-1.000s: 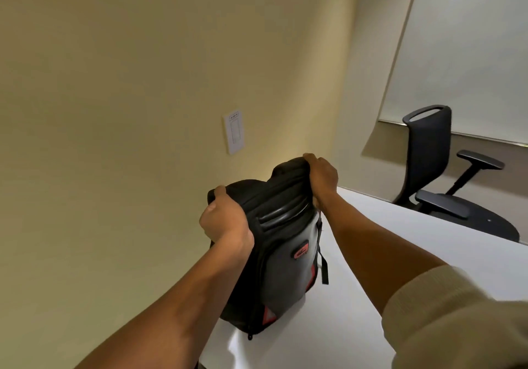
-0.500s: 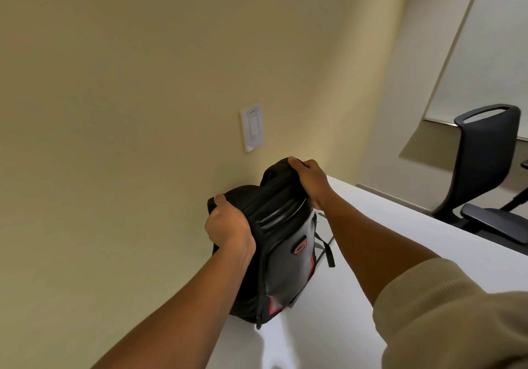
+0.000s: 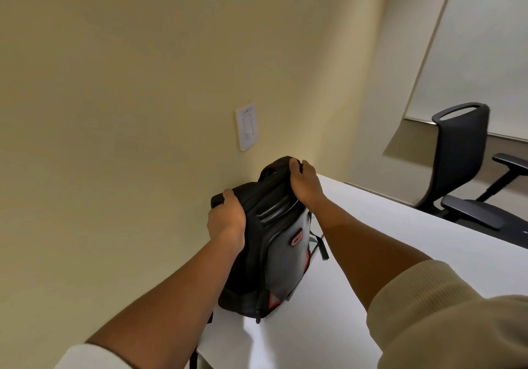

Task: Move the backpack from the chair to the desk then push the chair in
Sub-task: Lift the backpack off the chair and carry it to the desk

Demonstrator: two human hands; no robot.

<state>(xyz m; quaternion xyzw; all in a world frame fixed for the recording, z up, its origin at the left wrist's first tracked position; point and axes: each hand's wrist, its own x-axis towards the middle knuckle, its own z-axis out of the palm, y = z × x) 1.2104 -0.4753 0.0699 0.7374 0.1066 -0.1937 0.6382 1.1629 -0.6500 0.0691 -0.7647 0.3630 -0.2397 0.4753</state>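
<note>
The black fabric backpack with a grey front panel and red trim (image 3: pixel 274 243) stood upright at the centre of the frame, its base on the near left corner of the white desk (image 3: pixel 400 243), close beside the cream wall. The left hand (image 3: pixel 227 220) was closed over the pack's top left shoulder, and the right hand (image 3: pixel 304 181) was curled over the peak of the top, so both hands held the backpack. It looked soft-sided and pliant; the top creased under the fingers, which suggested moderate weight and a tendency to slump or tip if released carelessly. The firm top edge seemed the surest place to take hold, since the smooth grey panel offered little purchase. Its base sat near the desk edge, so nudging it inward seemed wise. A black office chair with armrests (image 3: pixel 463 166) stood at the right of the frame beyond the desk; whether it was the one to push in could not be told.
</note>
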